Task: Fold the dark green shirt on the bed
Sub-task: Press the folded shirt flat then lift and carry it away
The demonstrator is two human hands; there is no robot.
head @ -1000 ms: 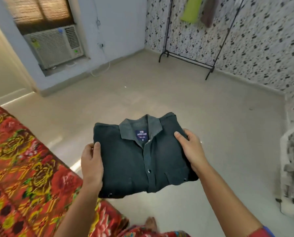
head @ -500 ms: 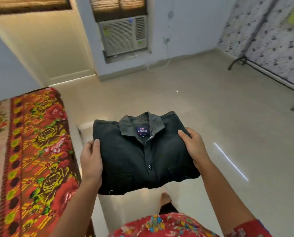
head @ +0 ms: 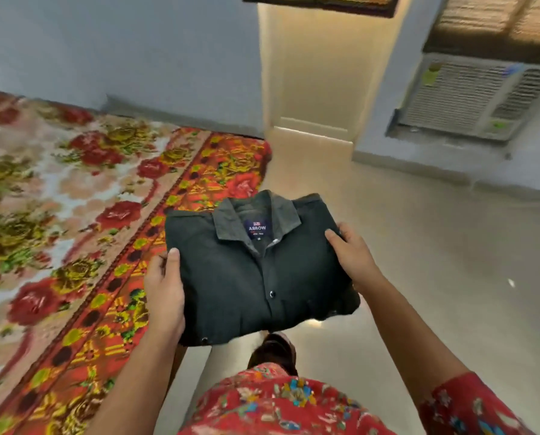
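The shirt (head: 256, 271), folded collar-up, is held in the air by the left hand (head: 165, 287) and right hand (head: 353, 255), each clamped on one side edge. The bed (head: 83, 221) lies to its left, nearer the left hand, so setting it down likely means moving leftward.

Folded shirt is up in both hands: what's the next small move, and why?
Probably carry the dark green shirt leftward and lower it flat onto the floral bed. It looks fully folded, gripped at both sides by the left hand and right hand, partly over bare floor.
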